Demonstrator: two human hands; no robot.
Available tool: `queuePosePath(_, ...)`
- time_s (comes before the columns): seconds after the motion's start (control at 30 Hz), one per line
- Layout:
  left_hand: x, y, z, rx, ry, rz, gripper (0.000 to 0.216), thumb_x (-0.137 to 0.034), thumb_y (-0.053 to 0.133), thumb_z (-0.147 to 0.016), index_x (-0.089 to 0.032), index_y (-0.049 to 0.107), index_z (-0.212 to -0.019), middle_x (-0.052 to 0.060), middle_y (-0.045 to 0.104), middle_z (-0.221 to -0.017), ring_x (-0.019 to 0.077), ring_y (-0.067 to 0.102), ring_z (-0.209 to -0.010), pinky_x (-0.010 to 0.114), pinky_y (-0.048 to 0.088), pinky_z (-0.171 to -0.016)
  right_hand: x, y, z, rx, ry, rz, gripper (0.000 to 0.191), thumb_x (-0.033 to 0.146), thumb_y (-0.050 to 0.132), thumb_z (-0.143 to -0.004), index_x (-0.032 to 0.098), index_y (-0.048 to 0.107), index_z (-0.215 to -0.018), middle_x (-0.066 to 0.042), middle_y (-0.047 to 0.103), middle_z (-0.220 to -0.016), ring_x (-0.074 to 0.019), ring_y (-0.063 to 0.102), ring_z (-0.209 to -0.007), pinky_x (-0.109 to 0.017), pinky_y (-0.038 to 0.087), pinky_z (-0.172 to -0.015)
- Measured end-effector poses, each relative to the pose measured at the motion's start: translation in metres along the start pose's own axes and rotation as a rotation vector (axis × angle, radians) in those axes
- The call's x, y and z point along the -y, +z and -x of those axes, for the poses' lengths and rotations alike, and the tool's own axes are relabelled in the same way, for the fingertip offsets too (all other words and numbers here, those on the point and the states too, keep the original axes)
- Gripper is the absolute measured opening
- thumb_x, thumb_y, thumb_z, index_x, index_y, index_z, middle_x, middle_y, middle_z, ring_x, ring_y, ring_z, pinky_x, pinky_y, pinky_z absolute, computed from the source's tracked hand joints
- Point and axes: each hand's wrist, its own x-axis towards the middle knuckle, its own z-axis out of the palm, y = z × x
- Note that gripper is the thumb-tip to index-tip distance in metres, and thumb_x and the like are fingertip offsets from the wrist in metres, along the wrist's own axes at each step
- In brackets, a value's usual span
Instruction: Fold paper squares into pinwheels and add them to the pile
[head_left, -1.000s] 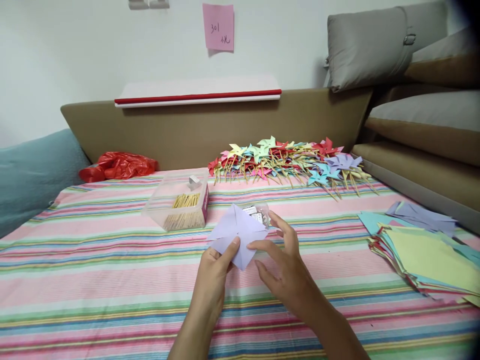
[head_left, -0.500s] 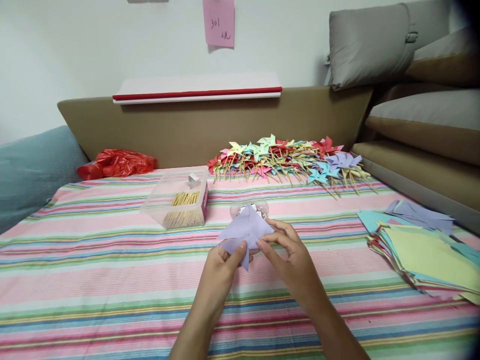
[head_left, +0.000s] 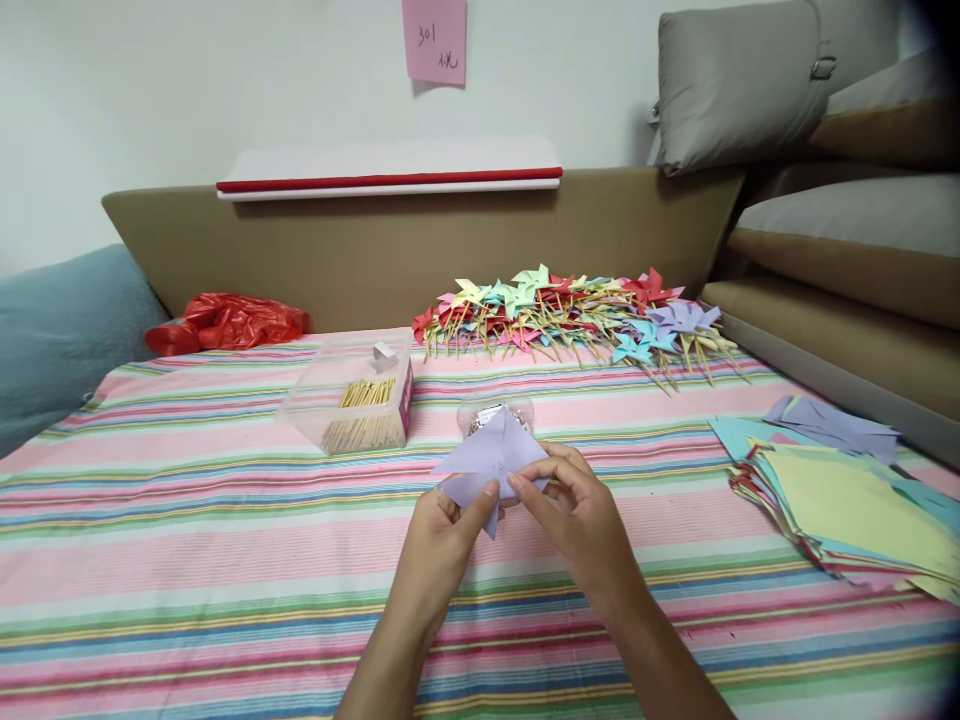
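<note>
The left hand (head_left: 439,540) is pinching the paper (head_left: 501,445) near its middle, and the right hand (head_left: 589,515) is pinching its right side. The paper is sitting between both hands, mostly reaching beyond them (one point is dipping nearer). Behind it, a dish (head_left: 527,411) is resting on the cloth (head_left: 225,530); farther left, a box (head_left: 407,400) is holding sticks (head_left: 365,425); pinwheels (head_left: 555,310) are lying beyond.

light: bright, soft, apparently from above | shadows: faint under the pink note (head_left: 435,40), darker under the red-and-white panel (head_left: 390,179) | right edge: blurred, blackened (worst at the top corner) | centre: fairly sharp
</note>
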Motion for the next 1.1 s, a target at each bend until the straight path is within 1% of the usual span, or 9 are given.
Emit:
queuePosePath(0.33,0.005,-0.001,0.000,-0.093,-0.019,-0.151,0.036,-0.052,0.069,-0.083,-0.017,0.063,-0.075,0.001,0.058,-0.069,0.0166,0.052,-0.067,0.027,0.038,-0.063,-0.004,0.006,0.003,-0.039,-0.092,0.044,0.016,0.036,0.070,-0.084,0.022,0.068,-0.077,-0.009,0.058,-0.113,-0.0275,0.059,-0.113,-0.039,0.054,-0.087)
queuePosePath(0.43,0.004,0.000,0.000,-0.099,-0.011,-0.176,0.037,-0.053,0.067,-0.084,-0.017,0.063,-0.076,0.000,0.055,-0.066,0.0159,0.049,-0.064,0.027,0.037,-0.060,-0.003,0.009,0.003,-0.065,-0.085,-0.018,0.016,0.034,0.074,-0.081,0.024,0.062,-0.084,-0.008,0.060,-0.116,-0.0267,0.061,-0.112,-0.040,0.053,-0.089)
queuePosePath(0.53,0.002,0.000,0.001,-0.092,-0.017,-0.163,0.035,-0.051,0.068,-0.084,-0.017,0.063,-0.081,0.000,0.056,-0.065,0.0153,0.049,-0.062,0.026,0.037,-0.057,0.004,0.007,0.002,-0.129,-0.010,-0.219,0.045,0.034,0.083,-0.072,0.028,0.052,-0.104,-0.007,0.061,-0.123,-0.0256,0.062,-0.110,-0.039,0.055,-0.084)
queuePosePath(0.6,0.002,-0.001,0.001,-0.066,-0.016,-0.147,0.033,-0.049,0.069,-0.084,-0.016,0.064,-0.087,0.000,0.058,-0.068,0.0150,0.050,-0.062,0.025,0.038,-0.056,0.011,0.001,0.001,-0.126,0.104,-0.316,0.056,0.038,0.084,-0.071,0.029,0.050,-0.114,-0.007,0.061,-0.125,-0.0241,0.062,-0.108,-0.035,0.055,-0.082)
queuePosePath(0.63,0.001,-0.002,0.002,-0.044,-0.012,-0.145,0.032,-0.047,0.070,-0.084,-0.016,0.064,-0.090,0.000,0.059,-0.068,0.0148,0.050,-0.062,0.025,0.038,-0.056,0.014,-0.003,0.000,-0.081,0.177,-0.345,0.054,0.042,0.082,-0.074,0.028,0.052,-0.117,-0.007,0.063,-0.124,-0.0233,0.063,-0.107,-0.034,0.054,-0.082)
queuePosePath(0.7,0.001,-0.005,0.002,0.018,0.000,-0.135,0.031,-0.045,0.070,-0.085,-0.016,0.065,-0.095,0.000,0.061,-0.071,0.0147,0.052,-0.064,0.025,0.039,-0.057,0.018,-0.012,-0.001,0.084,0.302,-0.379,0.043,0.048,0.075,-0.081,0.023,0.061,-0.115,-0.007,0.067,-0.115,-0.0210,0.063,-0.099,-0.031,0.050,-0.082)
queuePosePath(0.8,-0.002,-0.010,0.003,0.111,0.006,-0.065,0.034,-0.038,0.071,-0.086,-0.019,0.065,-0.114,0.003,0.068,-0.091,0.0163,0.058,-0.076,0.025,0.045,-0.066,0.019,-0.023,-0.002,0.318,0.379,-0.384,0.033,0.047,0.070,-0.086,0.018,0.071,-0.101,-0.005,0.071,-0.094,-0.0176,0.061,-0.082,-0.030,0.047,-0.075)
queuePosePath(0.93,-0.006,-0.015,0.004,0.199,-0.036,-0.016,0.057,-0.028,0.073,-0.085,-0.026,0.054,-0.138,0.007,0.065,-0.127,0.0212,0.062,-0.101,0.029,0.049,-0.082,0.015,-0.026,-0.001,0.404,0.434,-0.328,0.032,0.044,0.078,-0.080,0.015,0.074,-0.094,-0.005,0.071,-0.085,-0.0154,0.060,-0.071,-0.028,0.044,-0.066)
queuePosePath(1.1,-0.007,-0.020,0.007,0.239,-0.088,-0.033,0.064,-0.026,0.073,-0.085,-0.026,0.049,-0.144,0.008,0.065,-0.131,0.0228,0.063,-0.106,0.030,0.050,-0.083,0.013,-0.025,0.001,0.436,0.445,-0.278,0.032,0.041,0.081,-0.076,0.014,0.076,-0.094,-0.004,0.072,-0.081,-0.0136,0.059,-0.067,-0.026,0.043,-0.063)
